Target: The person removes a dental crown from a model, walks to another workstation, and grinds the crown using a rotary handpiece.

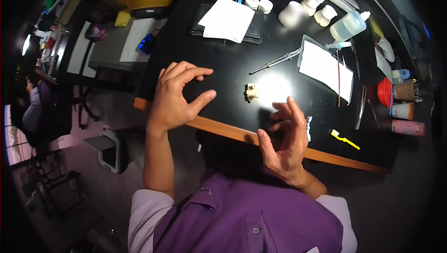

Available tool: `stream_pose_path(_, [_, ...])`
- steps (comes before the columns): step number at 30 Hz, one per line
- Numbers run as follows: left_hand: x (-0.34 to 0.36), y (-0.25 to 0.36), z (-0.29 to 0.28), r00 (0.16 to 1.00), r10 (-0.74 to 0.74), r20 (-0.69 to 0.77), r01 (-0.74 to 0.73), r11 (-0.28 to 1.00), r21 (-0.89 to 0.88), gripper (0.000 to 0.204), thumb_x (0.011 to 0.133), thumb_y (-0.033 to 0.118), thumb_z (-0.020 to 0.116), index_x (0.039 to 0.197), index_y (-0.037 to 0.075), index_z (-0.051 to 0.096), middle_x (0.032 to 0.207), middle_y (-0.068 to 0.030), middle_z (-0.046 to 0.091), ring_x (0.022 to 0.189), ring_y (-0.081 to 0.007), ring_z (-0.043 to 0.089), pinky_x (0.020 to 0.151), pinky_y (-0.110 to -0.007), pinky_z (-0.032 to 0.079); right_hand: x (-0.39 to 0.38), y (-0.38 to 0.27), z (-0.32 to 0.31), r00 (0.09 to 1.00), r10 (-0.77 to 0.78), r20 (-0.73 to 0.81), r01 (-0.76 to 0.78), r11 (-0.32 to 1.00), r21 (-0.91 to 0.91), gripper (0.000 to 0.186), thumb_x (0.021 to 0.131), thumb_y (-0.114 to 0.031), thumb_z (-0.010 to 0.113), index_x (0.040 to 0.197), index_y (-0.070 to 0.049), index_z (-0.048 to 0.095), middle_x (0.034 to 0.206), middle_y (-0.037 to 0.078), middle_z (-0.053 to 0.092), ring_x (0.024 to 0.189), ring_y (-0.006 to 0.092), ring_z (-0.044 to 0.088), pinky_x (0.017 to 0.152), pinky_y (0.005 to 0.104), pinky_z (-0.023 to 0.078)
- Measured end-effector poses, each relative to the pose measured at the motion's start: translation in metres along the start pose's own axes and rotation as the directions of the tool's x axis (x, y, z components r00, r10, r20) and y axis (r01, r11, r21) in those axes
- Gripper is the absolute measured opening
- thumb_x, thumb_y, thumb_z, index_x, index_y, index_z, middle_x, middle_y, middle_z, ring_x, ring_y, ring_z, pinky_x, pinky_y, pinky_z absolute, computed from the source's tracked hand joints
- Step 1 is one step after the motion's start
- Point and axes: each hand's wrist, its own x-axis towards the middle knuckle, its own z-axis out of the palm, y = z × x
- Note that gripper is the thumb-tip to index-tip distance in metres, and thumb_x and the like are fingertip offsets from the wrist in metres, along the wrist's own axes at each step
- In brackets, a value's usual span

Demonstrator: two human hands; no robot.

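A small cream-gold, bumpy piece, perhaps a dental model (251, 92), rests on the black desktop (223, 62) between my hands. My left hand (179, 97) is open over the desk's left front, fingers curved and holding nothing. My right hand (286, 146) is raised at the front edge, fingers apart, empty, below and right of that piece. Steel tweezers (274, 61) lie behind the piece, beside a white pad (326, 69) with a thin red-brown stick on it. A yellow toothbrush (345, 140) lies right of my right hand.
Papers (226, 17), several jars (293, 13) and a squeeze bottle (349, 24) line the back. Cups and holders (402, 111) stand at the right. The wooden edge (219, 129) runs in front. A co-worker (37, 108) is at the far left, near a grey bin (100, 143).
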Motion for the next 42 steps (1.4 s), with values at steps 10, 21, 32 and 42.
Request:
stream_pose_path(10, [0.009, 0.043, 0.051, 0.992, 0.036, -0.119, -0.081, 0.910, -0.407, 0.028, 0.084, -0.006, 0.074, 0.110, 0.001, 0.076, 0.105, -0.0118, 0.074, 0.095, -0.0175, 0.069, 0.088, -0.028, 0.054, -0.017, -0.002, -0.019, 0.991, -0.074, 0.110, 0.066, 0.995, 0.070, 0.021, 0.074, 0.009, 0.076, 0.092, 0.001, 0.068, 0.079, 0.010, 0.066, 0.064, 0.0216, 0.066, 0.058, 0.0308, 0.053])
stream_pose_path(21, [0.017, 0.043, 0.068, 0.984, 0.145, -0.101, -0.167, 0.947, -0.275, 0.022, 0.080, 0.005, 0.081, 0.101, 0.007, 0.081, 0.096, -0.0091, 0.075, 0.091, -0.0228, 0.072, 0.083, -0.033, 0.054, -0.025, 0.004, -0.012, 0.984, -0.174, 0.032, 0.174, 0.985, 0.007, 0.023, 0.071, 0.009, 0.078, 0.090, 0.000, 0.069, 0.076, 0.009, 0.066, 0.059, 0.0206, 0.062, 0.054, 0.0302, 0.049])
stream_pose_path(32, [0.019, 0.044, 0.064, 0.988, 0.133, -0.083, -0.153, 0.934, -0.323, 0.015, 0.078, -0.001, 0.083, 0.093, 0.002, 0.079, 0.094, -0.0102, 0.074, 0.091, -0.0183, 0.070, 0.083, -0.030, 0.054, -0.022, 0.003, -0.008, 0.985, -0.170, 0.009, 0.171, 0.985, -0.027, 0.019, 0.069, 0.007, 0.077, 0.084, -0.001, 0.068, 0.073, 0.007, 0.062, 0.060, 0.0207, 0.061, 0.054, 0.0310, 0.049])
stream_pose_path(42, [0.018, 0.042, 0.065, 0.985, 0.085, -0.149, -0.143, 0.886, -0.440, 0.011, 0.083, 0.001, 0.082, 0.093, 0.002, 0.080, 0.092, -0.0098, 0.076, 0.087, -0.0181, 0.071, 0.080, -0.030, 0.054, -0.023, 0.003, -0.009, 0.985, -0.169, 0.037, 0.170, 0.985, -0.032, 0.023, 0.070, 0.009, 0.078, 0.089, 0.000, 0.069, 0.075, 0.010, 0.066, 0.061, 0.0226, 0.064, 0.055, 0.0310, 0.050])
